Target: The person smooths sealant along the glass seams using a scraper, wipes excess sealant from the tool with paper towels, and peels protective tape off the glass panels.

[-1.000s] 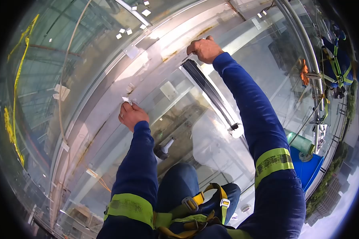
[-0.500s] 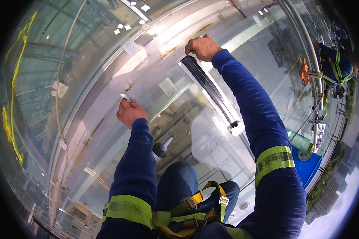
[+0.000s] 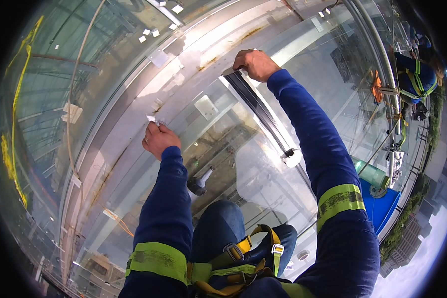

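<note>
My left hand (image 3: 161, 140) pinches a small crumpled piece of clear-white plastic (image 3: 153, 119) above the pale metal ledge. My right hand (image 3: 256, 64) is curled, fingers pointing down, at the far end of a black strip (image 3: 256, 104) lying in the gap between glass panels. Whatever its fingertips hold is hidden beneath the hand. A bottle with a dark body and a pale pointed nozzle (image 3: 200, 182) lies on the glass near my left forearm. White material (image 3: 293, 158) sits at the strip's near end.
Metal rails (image 3: 382, 54) run along the right, with an orange cloth (image 3: 376, 88) beside them. A co-worker in a harness (image 3: 417, 79) is beyond. A green bottle (image 3: 372, 174) lies by a blue tray (image 3: 386, 206). A yellow rope (image 3: 17, 104) hangs at the left.
My right hand has shifted slightly right and down at the strip's end. My left hand keeps its pinch on the plastic piece. The view has moved a little.
</note>
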The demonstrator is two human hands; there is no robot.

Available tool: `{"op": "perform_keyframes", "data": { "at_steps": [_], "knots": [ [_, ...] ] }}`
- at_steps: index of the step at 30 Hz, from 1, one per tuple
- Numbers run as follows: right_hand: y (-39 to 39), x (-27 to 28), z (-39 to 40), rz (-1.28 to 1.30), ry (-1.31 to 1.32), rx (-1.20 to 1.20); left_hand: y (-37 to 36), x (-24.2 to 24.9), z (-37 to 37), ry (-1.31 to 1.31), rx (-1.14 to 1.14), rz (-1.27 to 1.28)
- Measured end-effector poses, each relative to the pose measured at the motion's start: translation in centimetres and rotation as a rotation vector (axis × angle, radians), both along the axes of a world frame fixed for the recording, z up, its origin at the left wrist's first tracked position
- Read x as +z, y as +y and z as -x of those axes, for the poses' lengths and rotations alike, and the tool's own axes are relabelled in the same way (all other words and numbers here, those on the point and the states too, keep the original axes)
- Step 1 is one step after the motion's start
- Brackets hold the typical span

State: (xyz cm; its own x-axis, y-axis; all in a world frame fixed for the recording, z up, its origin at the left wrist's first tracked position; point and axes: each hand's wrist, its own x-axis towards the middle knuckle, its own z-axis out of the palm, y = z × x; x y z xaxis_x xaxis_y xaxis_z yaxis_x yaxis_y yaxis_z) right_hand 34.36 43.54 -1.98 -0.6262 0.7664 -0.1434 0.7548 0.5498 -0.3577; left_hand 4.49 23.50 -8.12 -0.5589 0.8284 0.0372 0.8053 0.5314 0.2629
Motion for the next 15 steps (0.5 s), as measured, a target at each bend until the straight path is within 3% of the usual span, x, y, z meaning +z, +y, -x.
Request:
{"op": "perform_keyframes", "data": {
  "at_steps": [15],
  "knots": [
    [-1.01, -0.55, -0.92, 0.112, 0.069, -0.061, 0.03, 0.17, -0.09, -0.021, 0.01, 0.013]
  ]
}}
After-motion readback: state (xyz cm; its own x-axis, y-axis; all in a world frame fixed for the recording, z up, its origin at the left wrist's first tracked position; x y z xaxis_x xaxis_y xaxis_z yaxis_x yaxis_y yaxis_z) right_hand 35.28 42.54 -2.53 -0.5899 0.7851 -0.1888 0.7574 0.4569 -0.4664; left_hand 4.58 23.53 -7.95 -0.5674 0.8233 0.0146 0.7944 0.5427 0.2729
